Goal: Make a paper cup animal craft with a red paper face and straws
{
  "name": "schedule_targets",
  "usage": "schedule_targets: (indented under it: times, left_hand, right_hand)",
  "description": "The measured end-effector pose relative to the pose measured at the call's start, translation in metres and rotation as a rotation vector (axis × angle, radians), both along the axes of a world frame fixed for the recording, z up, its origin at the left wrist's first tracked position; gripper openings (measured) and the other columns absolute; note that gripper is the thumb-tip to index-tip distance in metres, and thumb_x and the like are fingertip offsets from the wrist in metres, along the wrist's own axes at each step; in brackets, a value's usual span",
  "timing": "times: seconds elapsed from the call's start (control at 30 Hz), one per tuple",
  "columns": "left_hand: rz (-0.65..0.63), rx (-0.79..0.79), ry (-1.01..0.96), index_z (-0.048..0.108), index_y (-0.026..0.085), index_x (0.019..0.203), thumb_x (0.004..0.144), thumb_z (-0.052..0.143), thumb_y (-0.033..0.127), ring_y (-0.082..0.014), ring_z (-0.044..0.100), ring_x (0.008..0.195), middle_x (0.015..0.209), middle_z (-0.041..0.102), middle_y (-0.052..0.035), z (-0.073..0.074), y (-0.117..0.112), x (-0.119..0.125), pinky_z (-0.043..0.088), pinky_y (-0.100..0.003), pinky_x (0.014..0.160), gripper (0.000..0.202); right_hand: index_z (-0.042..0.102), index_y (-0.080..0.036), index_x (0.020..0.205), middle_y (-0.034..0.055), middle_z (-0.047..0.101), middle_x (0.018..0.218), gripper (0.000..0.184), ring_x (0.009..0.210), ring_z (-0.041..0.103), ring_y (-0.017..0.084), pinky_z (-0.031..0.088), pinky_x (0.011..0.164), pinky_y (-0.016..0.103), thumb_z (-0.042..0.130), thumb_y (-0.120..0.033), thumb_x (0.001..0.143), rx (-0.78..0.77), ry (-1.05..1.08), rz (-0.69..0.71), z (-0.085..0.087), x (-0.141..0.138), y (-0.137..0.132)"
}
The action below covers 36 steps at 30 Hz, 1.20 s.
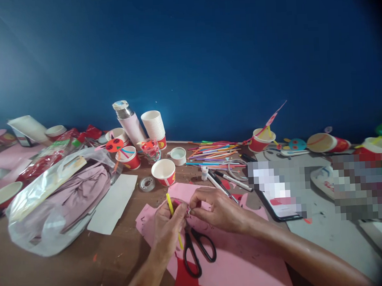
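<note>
Pink paper (245, 259) and red paper (188, 284) lie nearest me on the worktop (72, 273), black-handled scissors (188, 233) on top. My left grip (168, 219) clasps a yellow strip (170, 204) above the pink paper; my right grip (218, 210) is pinched closed near it, though I cannot tell whether it holds anything.

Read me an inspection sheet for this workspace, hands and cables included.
Surface: brown table, dotted with scraps.
Work items: yellow strip; black-handled scissors lying on pink paper.
Clutter: paper cups, coloured sticks, pens, plastic bag.
Hands: left hand holds the yellow strip; right hand close beside, anything it pinches too small to tell.
Cables: grey loop by the pens; cannot tell whether a cable.
Surroundings: blue wall behind the table.
</note>
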<state>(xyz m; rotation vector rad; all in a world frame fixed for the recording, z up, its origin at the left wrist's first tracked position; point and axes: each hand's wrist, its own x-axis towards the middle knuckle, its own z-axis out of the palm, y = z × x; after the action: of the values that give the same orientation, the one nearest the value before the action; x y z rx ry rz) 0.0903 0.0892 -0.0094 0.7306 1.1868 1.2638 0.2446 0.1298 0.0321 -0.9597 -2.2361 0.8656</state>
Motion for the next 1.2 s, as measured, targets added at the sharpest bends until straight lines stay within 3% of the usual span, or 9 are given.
schedule_targets:
  times: [0.27,0.53,0.87,1.07,1.2]
  left_hand:
    - [0.038,-0.001,-0.083,0.049,0.016,0.070,0.071,0.069,0.033,-0.0018,0.033,0.041,0.053,0.044,0.0070,0.000,-0.002,0.003,0.030,-0.016,0.043,0.027]
    - [0.099,-0.077,-0.195,0.042,0.016,0.061,0.060,0.076,0.039,-0.0003,0.024,0.036,0.046,0.033,0.0103,0.006,-0.004,0.011,0.019,-0.014,0.035,0.041]
    - [0.124,-0.131,-0.289,0.042,0.016,0.061,0.059,0.077,0.032,0.0000,0.025,0.035,0.046,0.035,0.0102,0.010,-0.007,0.012,0.022,-0.014,0.035,0.038]
    - [0.290,0.017,-0.150,0.049,0.016,0.063,0.068,0.070,0.038,-0.0023,0.030,0.036,0.041,0.036,0.0091,0.026,0.006,-0.012,0.026,-0.014,0.037,0.030]
    - [0.292,0.085,-0.051,0.044,0.016,0.059,0.065,0.072,0.035,-0.0014,0.028,0.035,0.043,0.038,0.0089,0.027,0.002,-0.009,0.022,-0.014,0.035,0.034]
  right_hand:
    - [0.053,-0.017,0.068,0.0020,0.057,0.066,0.009,0.065,0.048,0.014,0.037,0.066,0.026,0.051,-0.017,0.077,0.250,-0.033,0.020,-0.010,-0.005,-0.001]
    - [0.050,-0.018,0.068,0.0023,0.053,0.063,0.017,0.063,0.043,0.015,0.035,0.061,0.028,0.046,-0.024,0.083,0.412,-0.014,0.116,-0.024,-0.006,0.000]
    - [0.049,-0.019,0.076,0.0026,0.054,0.071,0.014,0.068,0.046,0.014,0.038,0.067,0.027,0.043,-0.022,0.087,0.299,0.040,0.219,-0.024,-0.002,-0.003]
    - [0.051,-0.020,0.074,0.0008,0.057,0.068,0.010,0.066,0.049,0.013,0.041,0.068,0.027,0.045,-0.017,0.081,0.314,0.086,0.428,-0.022,-0.008,-0.020]
    - [0.053,-0.019,0.077,0.0020,0.062,0.078,0.008,0.072,0.056,0.012,0.045,0.070,0.025,0.051,-0.012,0.077,0.014,0.212,0.146,-0.010,0.000,-0.015]
